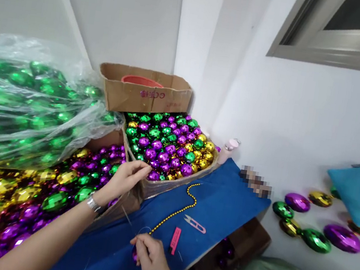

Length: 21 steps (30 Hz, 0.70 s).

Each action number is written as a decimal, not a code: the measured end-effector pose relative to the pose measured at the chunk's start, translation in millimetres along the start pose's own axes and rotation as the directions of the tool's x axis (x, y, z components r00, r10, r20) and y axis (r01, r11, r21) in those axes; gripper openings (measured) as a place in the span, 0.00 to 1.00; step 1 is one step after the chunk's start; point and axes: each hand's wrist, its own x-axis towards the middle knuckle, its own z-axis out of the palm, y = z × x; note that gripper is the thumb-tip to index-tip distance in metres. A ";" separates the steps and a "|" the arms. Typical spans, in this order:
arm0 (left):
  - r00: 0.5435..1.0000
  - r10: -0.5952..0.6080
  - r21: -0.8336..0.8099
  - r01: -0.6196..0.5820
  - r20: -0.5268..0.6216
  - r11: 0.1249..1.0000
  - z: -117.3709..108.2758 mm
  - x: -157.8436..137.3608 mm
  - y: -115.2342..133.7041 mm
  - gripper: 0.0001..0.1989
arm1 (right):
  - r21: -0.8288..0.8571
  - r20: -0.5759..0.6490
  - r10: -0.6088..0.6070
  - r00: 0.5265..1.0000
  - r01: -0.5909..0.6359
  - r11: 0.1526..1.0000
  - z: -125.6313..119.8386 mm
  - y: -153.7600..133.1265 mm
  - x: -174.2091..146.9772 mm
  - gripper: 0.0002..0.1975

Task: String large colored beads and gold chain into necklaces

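Observation:
My left hand (133, 175) is raised at the near edge of a carton of shiny faceted beads (163, 157). Its fingertips are pressed together beside a purple bead; what they pinch, if anything, I cannot make out. Low over the blue cloth (224, 200), my right hand (152, 257) is closed on a purple bead (134, 253), partly hidden by the fingers. A thin clear thread (145, 228) loops up by these fingers. From there a string of small gold beads (173, 213) curves away across the cloth. Pink thread snips (195, 224) and a pink box cutter (175, 240) lie to the right.
Loose gold, purple and green beads (31, 203) fill the left side, under a clear bag of green beads (29, 103). Behind the carton stands a cardboard box (145, 98) with a red basin (142, 81). A pink bottle (227, 151) stands at the table's far corner. Large beads (316, 240) lie at right.

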 end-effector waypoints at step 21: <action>0.831 0.216 0.694 -0.548 0.512 0.467 118.6 123.9 -16.8 0.20 | -0.433 0.154 -0.018 0.988 0.084 0.897 11.6 52.4 1.1 0.15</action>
